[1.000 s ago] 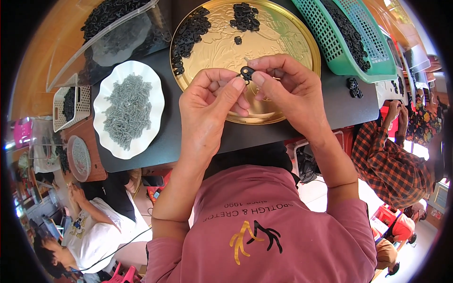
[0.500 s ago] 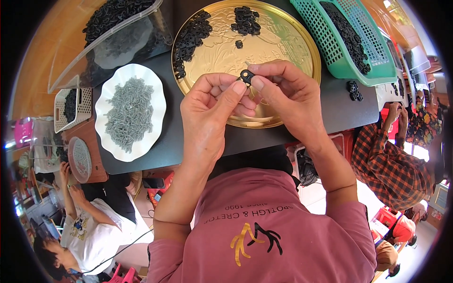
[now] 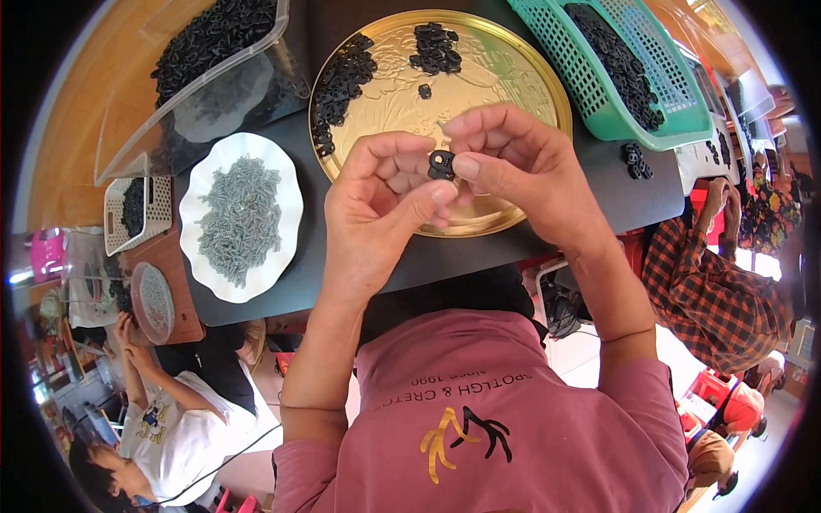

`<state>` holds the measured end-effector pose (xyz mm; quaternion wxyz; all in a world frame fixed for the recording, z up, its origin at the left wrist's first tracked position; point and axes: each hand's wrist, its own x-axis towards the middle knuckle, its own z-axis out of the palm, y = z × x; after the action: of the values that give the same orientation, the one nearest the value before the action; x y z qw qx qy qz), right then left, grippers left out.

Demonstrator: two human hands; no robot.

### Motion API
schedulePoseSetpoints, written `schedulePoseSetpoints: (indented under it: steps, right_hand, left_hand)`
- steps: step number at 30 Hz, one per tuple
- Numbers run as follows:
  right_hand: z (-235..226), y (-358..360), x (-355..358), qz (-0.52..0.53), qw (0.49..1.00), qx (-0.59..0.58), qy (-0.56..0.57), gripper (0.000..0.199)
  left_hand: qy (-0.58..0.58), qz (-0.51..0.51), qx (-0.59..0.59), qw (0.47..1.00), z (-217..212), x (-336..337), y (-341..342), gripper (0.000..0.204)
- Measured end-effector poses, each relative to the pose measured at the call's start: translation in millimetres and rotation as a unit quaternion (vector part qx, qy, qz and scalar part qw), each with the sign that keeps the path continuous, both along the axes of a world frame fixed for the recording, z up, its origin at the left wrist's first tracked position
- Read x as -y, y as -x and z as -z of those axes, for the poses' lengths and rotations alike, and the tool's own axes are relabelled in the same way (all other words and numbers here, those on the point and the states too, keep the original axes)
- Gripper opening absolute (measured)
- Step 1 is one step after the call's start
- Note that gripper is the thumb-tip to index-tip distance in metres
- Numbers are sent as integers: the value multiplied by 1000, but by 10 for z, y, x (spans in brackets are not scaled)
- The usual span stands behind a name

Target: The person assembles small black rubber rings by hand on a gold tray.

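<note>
Both my hands are raised over the near part of a round gold tray (image 3: pixel 505 98). Between them is a small black plastic cord lock (image 3: pixel 441 164) with a round hole. My right hand (image 3: pixel 513 162) pinches its right side, the thumb on top. A thin greyish bit, perhaps a spring, shows at the right index fingertip. My left hand (image 3: pixel 376 201) has curled fingers against the left side of the cord lock, and its thumb lies at the lower edge. Black plastic pieces (image 3: pixel 342 81) lie in groups on the tray, and a single piece (image 3: pixel 424 91) sits apart.
A white scalloped dish (image 3: pixel 192 184) of small metal springs stands at left. Behind it is a clear bin (image 3: pixel 197 107) of black parts. A green basket (image 3: pixel 590 107) of black parts stands at right, with loose black pieces (image 3: pixel 636 161) beside it. Co-workers sit on both sides.
The cord lock has turned between my fingers. My left thumb has slid down off its face, and both hands have shifted slightly. The view has tilted a little.
</note>
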<state>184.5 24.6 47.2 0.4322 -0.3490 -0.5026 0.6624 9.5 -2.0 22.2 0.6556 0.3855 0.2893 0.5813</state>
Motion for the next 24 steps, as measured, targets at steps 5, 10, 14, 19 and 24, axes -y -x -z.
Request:
schedulePoseSetpoints:
  steps: [5,10,14,19,24]
  right_hand:
    - [-58,-26,-47,-61,997,-15,50,22]
    - [-48,-3,1,-37,995,44,83,25]
    - [4,42,58,-39,993,49,95,26]
    - [80,81,97,-34,993,-8,115,24]
    - [105,116,116,-36,988,-61,135,21]
  left_hand:
    - [-114,37,-98,988,51,-39,45,31]
    - [-119,-2,-130,984,111,-39,78,30]
    - [-122,-11,-145,982,105,-27,56,29]
    - [-152,-25,-188,970,104,-11,89,29]
    - [-184,-43,-205,960,85,-19,89,29]
